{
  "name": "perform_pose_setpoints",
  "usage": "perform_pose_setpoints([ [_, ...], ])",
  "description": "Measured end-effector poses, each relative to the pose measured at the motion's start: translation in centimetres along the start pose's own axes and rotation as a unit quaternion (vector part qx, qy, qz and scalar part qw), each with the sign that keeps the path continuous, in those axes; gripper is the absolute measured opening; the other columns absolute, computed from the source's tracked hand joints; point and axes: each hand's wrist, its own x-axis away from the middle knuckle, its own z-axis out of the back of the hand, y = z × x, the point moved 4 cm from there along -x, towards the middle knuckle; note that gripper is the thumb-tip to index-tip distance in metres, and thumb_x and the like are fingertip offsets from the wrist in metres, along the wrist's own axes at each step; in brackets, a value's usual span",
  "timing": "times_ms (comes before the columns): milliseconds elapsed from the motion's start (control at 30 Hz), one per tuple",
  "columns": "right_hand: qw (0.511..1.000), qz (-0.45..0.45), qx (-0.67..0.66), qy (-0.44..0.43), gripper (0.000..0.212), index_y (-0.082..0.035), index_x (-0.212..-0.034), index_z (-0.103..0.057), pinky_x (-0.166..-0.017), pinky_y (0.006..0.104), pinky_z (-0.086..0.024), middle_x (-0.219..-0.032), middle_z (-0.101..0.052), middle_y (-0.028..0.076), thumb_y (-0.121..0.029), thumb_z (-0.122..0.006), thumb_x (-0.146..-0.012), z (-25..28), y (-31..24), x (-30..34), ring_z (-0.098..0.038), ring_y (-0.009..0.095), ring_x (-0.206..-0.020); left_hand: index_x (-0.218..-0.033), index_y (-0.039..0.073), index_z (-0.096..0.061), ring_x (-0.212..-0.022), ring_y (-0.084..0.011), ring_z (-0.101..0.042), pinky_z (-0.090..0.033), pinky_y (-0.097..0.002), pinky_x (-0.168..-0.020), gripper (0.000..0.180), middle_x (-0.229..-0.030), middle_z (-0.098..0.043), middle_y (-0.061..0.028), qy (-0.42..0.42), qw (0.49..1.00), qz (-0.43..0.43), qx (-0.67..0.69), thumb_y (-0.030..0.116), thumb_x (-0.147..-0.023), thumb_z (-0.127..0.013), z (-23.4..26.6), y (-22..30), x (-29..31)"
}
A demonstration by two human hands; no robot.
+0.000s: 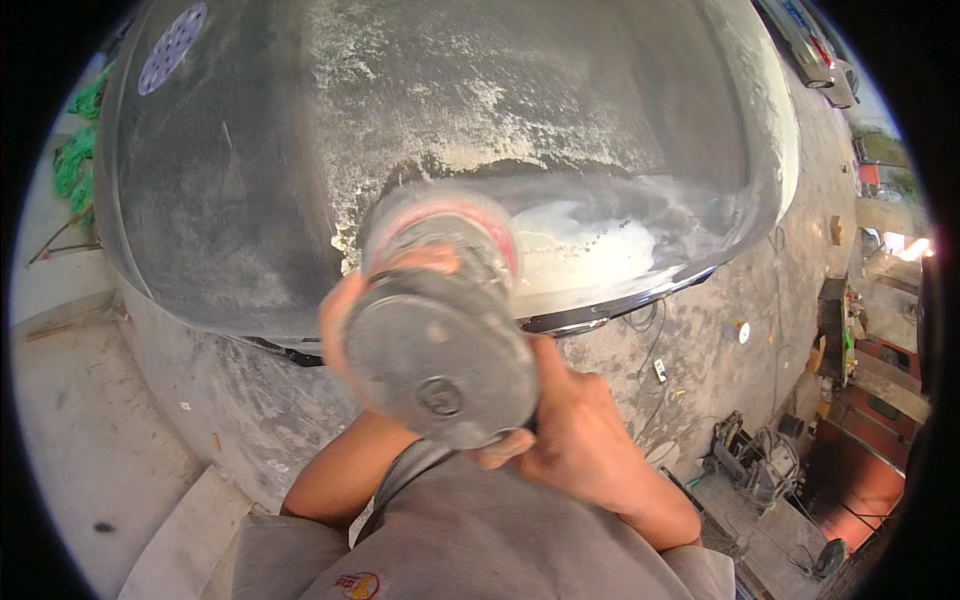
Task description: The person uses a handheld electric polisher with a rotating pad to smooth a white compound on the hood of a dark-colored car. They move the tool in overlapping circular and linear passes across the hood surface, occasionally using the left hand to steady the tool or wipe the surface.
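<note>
Both my hands are wrapped round a dusty grey power sander [430, 350], its round body towards me. My left hand [343, 318] grips the left side, with fingers showing over the front of the housing. My right hand [575, 425] holds the near right side. The sander's round pad [490, 215], red-edged and smeared by motion, lies against a car hood [560, 60] near its front edge. Worn dark and whitish patches cover the hood. Right of the pad is a pale smooth patch [590, 245]. Whatever lies under the pad is hidden.
A purple sanding disc with holes [172, 48] lies on the hood's far left. Cables [655, 375] and a power socket strip [660, 371] run over the floor at right. Machinery [760, 460] and a red cabinet [865, 450] stand lower right. Green netting [75, 165] lies far left.
</note>
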Motion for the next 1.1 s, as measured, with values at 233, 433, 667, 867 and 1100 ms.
perform_pose_setpoints([
  [233,0.981,-0.061,-0.102,0.154,0.042,0.005,-0.116,-0.070,-0.088,0.0388,-0.060,-0.095,-0.078,0.015,-0.002,-0.073,-0.075,0.7,2.8,3.0,-0.076,0.023,-0.096,-0.146,-0.003,-0.052,-0.113,-0.0382,-0.067,-0.052,-0.0525,-0.101,0.109,-0.127,-0.066,-0.0199,-0.068,0.993,-0.015,0.092,0.064,-0.069,-0.091,-5.2,-0.7,0.4],
  [433,0.932,-0.146,-0.159,0.290,0.007,0.004,-0.079,-0.073,-0.077,0.0300,-0.055,-0.075,-0.067,0.003,0.009,-0.068,-0.080,0.1,8.0,6.6,-0.065,0.013,-0.081,-0.146,-0.003,-0.053,-0.116,-0.0398,-0.067,-0.052,-0.0513,-0.103,0.105,-0.130,-0.067,-0.0220,-0.130,0.988,-0.049,0.063,0.060,-0.069,-0.090,-10.4,2.7,-2.5],
  [667,0.997,-0.036,-0.060,0.032,0.076,0.003,-0.139,-0.049,-0.078,0.0449,-0.061,-0.099,-0.073,0.024,-0.017,-0.088,-0.077,-3.1,1.8,2.5,-0.077,0.039,-0.088,-0.133,-0.004,-0.061,-0.121,-0.0384,-0.065,-0.051,-0.0542,-0.104,0.091,-0.130,-0.066,-0.0208,-0.038,0.995,-0.073,0.063,0.055,-0.070,-0.091,-1.4,1.9,-0.1],
  [867,0.989,-0.028,-0.104,0.097,0.081,0.005,-0.142,-0.043,-0.078,0.0483,-0.062,-0.099,-0.073,0.025,-0.018,-0.088,-0.078,-0.8,5.3,4.6,-0.076,0.045,-0.090,-0.138,-0.004,-0.055,-0.113,-0.0394,-0.068,-0.054,-0.0553,-0.100,0.094,-0.126,-0.067,-0.0222,-0.094,0.989,-0.090,0.068,0.056,-0.074,-0.089,-7.2,2.6,-1.3],
  [1100,0.926,-0.092,-0.241,0.275,0.028,0.005,-0.108,-0.072,-0.087,0.0388,-0.059,-0.104,-0.078,0.015,-0.002,-0.073,-0.081,4.3,14.4,8.2,-0.076,0.026,-0.097,-0.150,-0.002,-0.047,-0.114,-0.0407,-0.064,-0.050,-0.0534,-0.103,0.106,-0.128,-0.063,-0.0205,-0.195,0.975,-0.079,0.073,0.057,-0.072,-0.089,-19.5,1.9,-0.6],
])
